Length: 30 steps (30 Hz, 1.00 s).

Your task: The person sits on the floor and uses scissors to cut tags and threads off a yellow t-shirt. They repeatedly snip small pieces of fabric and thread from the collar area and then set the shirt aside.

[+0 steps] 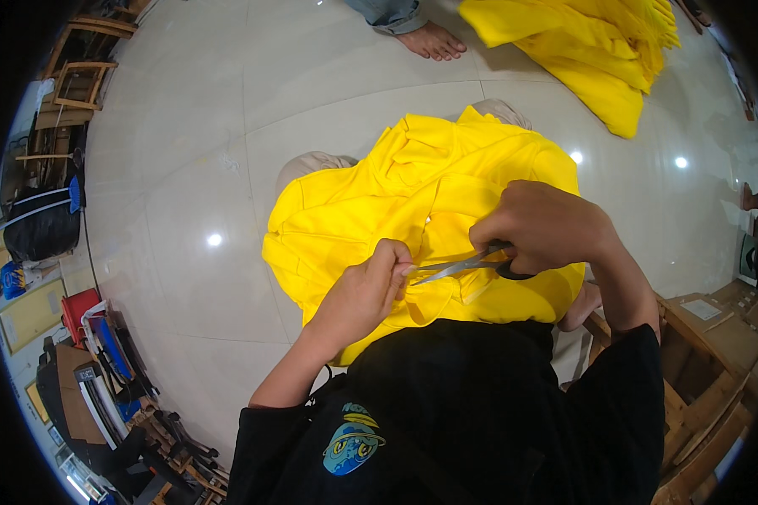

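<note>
A bright yellow garment (pixel 413 185) lies bunched across my lap, its folds covering most of my legs. My right hand (pixel 543 227) is closed around the dark handles of a pair of scissors (pixel 459 266). Their metal blades are slightly apart and point left, over the cloth. Right by the blade tips, my left hand (pixel 366 290) pinches a bit of the yellow garment between thumb and fingers. Whether a loose thread is also in that pinch is too small to tell.
More yellow cloth (pixel 581 50) is heaped on the tiled floor at the far right, near another person's bare foot (pixel 432 40). Wooden frames and cardboard boxes (pixel 707 328) stand close on my right. Bags, folders and chairs (pixel 101 379) line the left side.
</note>
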Tool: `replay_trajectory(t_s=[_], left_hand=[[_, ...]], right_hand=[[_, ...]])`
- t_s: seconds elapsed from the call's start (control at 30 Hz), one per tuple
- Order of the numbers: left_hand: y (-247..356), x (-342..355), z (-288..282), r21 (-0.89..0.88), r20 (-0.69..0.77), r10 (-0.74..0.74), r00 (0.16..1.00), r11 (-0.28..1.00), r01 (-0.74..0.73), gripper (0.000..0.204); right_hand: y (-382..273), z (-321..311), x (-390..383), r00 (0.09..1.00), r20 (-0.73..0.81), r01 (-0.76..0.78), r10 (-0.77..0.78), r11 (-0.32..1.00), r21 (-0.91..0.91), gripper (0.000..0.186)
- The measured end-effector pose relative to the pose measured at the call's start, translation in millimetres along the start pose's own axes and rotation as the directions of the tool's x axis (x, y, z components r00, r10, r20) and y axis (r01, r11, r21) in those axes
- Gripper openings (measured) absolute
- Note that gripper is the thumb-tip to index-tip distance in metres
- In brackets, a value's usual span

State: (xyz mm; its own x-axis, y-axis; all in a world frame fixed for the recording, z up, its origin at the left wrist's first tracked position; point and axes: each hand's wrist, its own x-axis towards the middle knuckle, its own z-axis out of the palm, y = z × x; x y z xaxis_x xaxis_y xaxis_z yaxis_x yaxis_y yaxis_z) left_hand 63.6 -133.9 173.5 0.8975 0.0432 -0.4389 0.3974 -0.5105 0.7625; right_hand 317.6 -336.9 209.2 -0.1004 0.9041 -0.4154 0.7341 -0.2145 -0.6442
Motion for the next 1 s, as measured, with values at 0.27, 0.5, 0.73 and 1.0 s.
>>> replay_trajectory(t_s=[0.27, 0.5, 0.73, 1.0], left_hand=[[7.7, -1.5, -1.8, 0.182, -0.109, 0.157, 0.982, 0.974, -0.135, 0.013], [10.0, -1.1, -5.2, 0.257, -0.107, 0.188, 0.976, 0.954, -0.155, 0.013], [7.4, 1.8, -6.2, 0.282, -0.109, 0.238, 0.965, 0.938, -0.199, 0.011], [3.1, 3.6, -6.2, 0.277, -0.105, 0.271, 0.957, 0.932, -0.233, 0.012]], right_hand=[[-2.8, 7.1, 12.8, 0.999, -0.023, 0.04, -0.04, 0.999, 0.007, 0.018], [-7.2, 6.0, 13.2, 0.997, -0.033, 0.063, -0.064, 0.998, -0.014, 0.02], [-7.7, 7.6, 12.9, 0.993, -0.08, 0.084, -0.087, 0.995, -0.051, 0.018], [-10.5, 4.6, 12.3, 0.994, -0.07, 0.076, -0.081, 0.994, -0.079, 0.018]])
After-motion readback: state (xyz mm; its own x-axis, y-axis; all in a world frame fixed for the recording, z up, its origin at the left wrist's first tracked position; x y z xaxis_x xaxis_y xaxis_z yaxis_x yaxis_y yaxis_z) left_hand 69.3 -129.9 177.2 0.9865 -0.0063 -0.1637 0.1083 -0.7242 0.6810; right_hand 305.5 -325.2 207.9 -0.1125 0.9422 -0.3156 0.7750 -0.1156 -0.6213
